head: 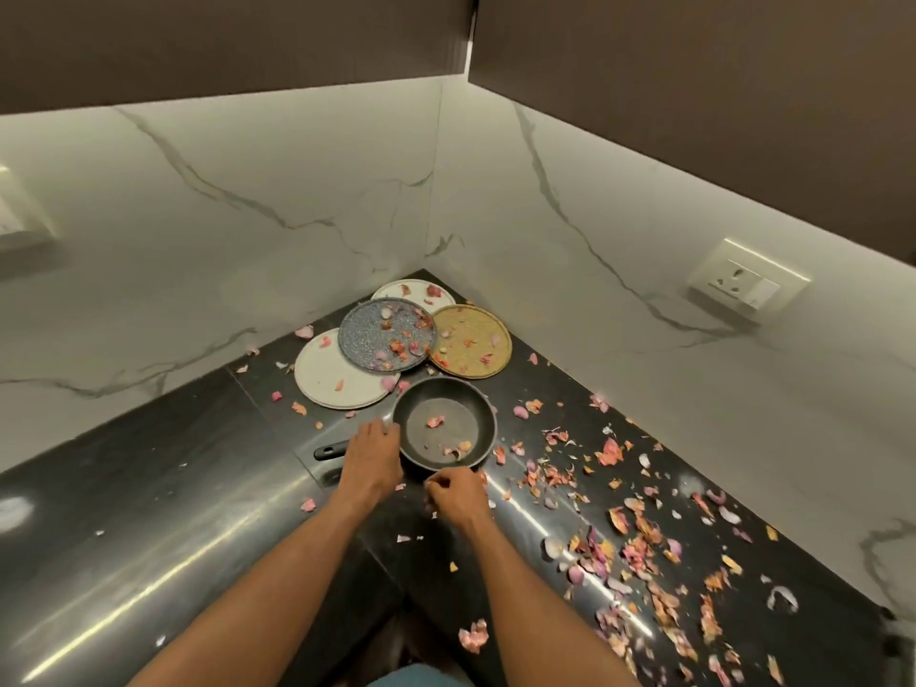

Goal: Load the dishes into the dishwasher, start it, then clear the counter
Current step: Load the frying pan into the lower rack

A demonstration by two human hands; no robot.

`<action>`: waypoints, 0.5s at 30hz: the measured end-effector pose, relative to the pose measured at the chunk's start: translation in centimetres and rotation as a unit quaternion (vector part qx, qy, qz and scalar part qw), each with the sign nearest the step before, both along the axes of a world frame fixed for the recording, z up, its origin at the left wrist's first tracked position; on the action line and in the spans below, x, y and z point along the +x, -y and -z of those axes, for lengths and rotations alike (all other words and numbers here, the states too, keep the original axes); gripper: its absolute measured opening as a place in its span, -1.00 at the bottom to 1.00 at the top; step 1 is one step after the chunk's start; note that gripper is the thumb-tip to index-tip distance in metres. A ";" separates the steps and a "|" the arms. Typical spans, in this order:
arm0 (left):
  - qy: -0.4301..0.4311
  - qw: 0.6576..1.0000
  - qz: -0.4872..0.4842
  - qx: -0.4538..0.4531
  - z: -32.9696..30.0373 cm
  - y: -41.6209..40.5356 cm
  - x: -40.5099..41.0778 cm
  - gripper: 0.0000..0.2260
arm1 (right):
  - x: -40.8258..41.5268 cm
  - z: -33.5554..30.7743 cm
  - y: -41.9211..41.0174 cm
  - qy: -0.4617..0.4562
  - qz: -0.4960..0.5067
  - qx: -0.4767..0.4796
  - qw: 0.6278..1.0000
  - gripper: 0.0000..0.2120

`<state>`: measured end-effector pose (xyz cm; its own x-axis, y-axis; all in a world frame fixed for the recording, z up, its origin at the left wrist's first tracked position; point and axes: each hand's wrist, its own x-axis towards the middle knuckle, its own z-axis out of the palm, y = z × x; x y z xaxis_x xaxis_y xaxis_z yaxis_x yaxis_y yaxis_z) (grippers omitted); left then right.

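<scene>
Head view: left hand (372,456) grips pan (446,428) handle; pan holds few onion peels (435,421). Right hand (458,493) curled, pinching peel scraps on counter (198,513).

Four plates (342,374), one pan (446,428), two hands (372,456), scattered peels (644,533) uncounted

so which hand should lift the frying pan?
Left, probably. The left hand already rests on the frying pan where handle meets rim. The right hand is curled at the near rim, apparently pinching onion peels.
</scene>
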<state>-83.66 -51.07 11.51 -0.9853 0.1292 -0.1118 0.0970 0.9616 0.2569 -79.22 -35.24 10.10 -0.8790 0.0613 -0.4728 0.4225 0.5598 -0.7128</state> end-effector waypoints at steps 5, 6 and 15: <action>0.081 0.992 -0.064 -0.079 1.9 2.8 -1.4 -0.64 | -1.2 0.1 0.1 0.043 0.066 -0.121 0.990 -0.85; 0.093 0.990 -0.061 -0.087 2.0 3.3 -1.7 -0.66 | -1.3 0.4 -0.1 0.051 0.087 -0.143 0.985 -0.85; 0.235 0.951 -0.117 0.164 1.9 1.8 -1.3 -0.86 | -0.9 1.8 1.3 0.136 0.263 -0.285 0.912 -0.83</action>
<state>-84.93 -52.83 9.64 -0.8427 0.0167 -0.5381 -0.3091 0.8035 0.5089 -80.13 -36.54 8.27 -0.6444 0.1169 -0.7557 0.7300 -0.1999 -0.6535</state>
